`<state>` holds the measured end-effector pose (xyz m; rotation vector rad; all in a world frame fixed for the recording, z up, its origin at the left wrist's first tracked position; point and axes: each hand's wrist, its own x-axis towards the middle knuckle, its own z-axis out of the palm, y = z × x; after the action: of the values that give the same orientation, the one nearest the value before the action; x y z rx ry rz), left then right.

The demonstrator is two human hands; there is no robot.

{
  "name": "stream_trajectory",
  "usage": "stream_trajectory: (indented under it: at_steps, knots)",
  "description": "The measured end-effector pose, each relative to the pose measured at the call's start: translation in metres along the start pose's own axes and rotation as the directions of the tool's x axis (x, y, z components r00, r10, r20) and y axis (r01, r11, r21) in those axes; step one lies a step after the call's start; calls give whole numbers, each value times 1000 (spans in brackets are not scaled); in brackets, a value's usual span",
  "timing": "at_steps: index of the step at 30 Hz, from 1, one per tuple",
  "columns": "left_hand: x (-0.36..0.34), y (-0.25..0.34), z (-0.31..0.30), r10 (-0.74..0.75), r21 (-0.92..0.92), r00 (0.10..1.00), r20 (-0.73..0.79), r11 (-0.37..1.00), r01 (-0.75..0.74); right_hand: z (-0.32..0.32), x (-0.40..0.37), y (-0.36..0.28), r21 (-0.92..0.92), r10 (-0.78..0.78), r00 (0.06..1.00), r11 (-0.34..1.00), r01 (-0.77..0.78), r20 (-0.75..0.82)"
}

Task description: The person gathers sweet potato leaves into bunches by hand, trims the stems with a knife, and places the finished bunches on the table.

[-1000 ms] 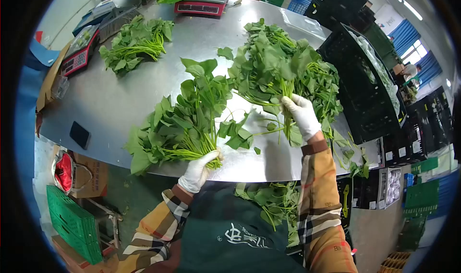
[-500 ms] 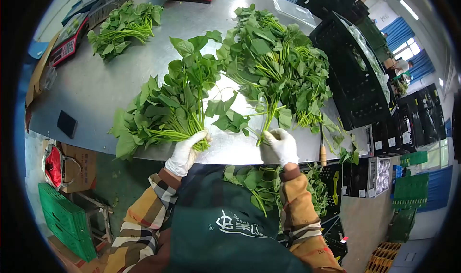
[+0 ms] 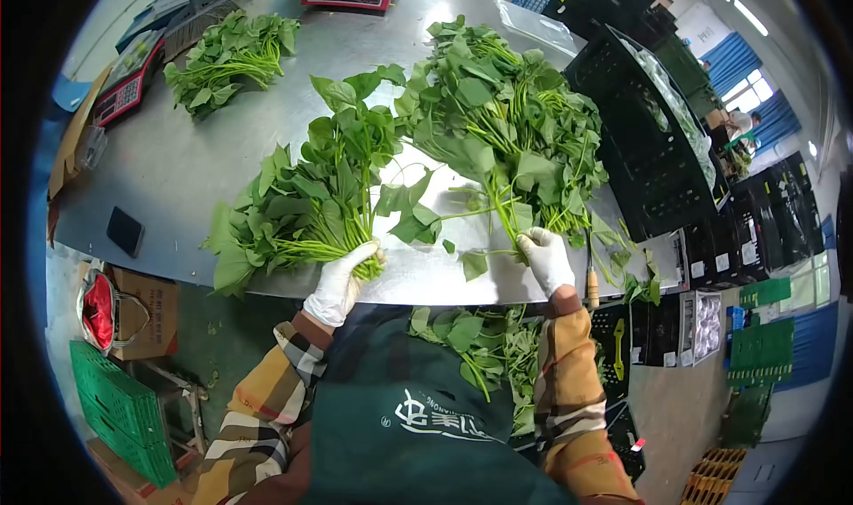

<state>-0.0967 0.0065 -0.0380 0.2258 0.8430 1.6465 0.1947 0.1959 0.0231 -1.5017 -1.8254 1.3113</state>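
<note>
My left hand (image 3: 345,283), in a white glove, is closed around the stem ends of a thick bunch of leafy greens (image 3: 306,198) at the table's front edge. The bunch's leaves fan out to the left and away from me. My right hand (image 3: 545,258), also gloved, pinches the lower ends of a few green stems (image 3: 505,210); their leaves merge with the large heap of greens (image 3: 506,105) behind. A loose leaf (image 3: 474,265) lies just left of my right hand. To its right is a wooden-handled tool (image 3: 593,287), its far end partly covered by leaves.
Another bunch of greens (image 3: 233,61) lies at the far left of the metal table (image 3: 178,176), near red scales (image 3: 124,96). A dark phone (image 3: 124,231) rests by the left edge. Black crates (image 3: 653,141) stand at right. More greens (image 3: 475,336) sit below the front edge.
My right hand has moved right and slightly away from me, still pinching stems. A loose leaf now shows on the table beside it. My left hand stays on its bunch.
</note>
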Motion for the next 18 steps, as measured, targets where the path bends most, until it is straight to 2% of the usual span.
stream_trajectory:
  at_steps: [1,3,4,7,8,11,12,15,16,17,18]
  knots:
    - [-2,-2,0,7,-9,1000,-10,1000,-7,4,-5,-3,263,17,1000,965,-19,8]
    - [-6,-1,4,-71,-121,997,-9,990,70,9,-14,-11,420,-17,999,907,-2,40]
    - [-6,4,7,-107,-170,994,-1,980,106,12,-16,-16,429,-39,996,903,-2,86]
    - [-13,19,29,-136,-341,988,69,928,152,27,-19,-14,393,-130,988,915,88,79]
    - [-14,23,31,-135,-400,985,103,902,165,31,-14,-6,426,-174,976,899,104,129]
    - [-21,34,45,-112,-441,985,134,883,160,37,-25,-27,447,-103,977,895,9,188]
    - [-20,32,41,-118,-449,981,151,876,175,51,-23,-24,520,-167,980,850,86,111]
    - [-16,27,47,-186,-359,968,168,903,236,65,-42,-62,431,-65,977,902,-31,205]
    - [-15,24,52,-185,-296,972,148,929,222,77,-45,-65,478,-86,972,878,-29,218]
    - [-16,24,57,-222,-300,954,200,914,275,86,-45,-57,333,-200,962,934,130,185]
    - [-14,15,59,-183,-249,971,154,944,217,95,-47,-61,280,-187,946,954,110,266]
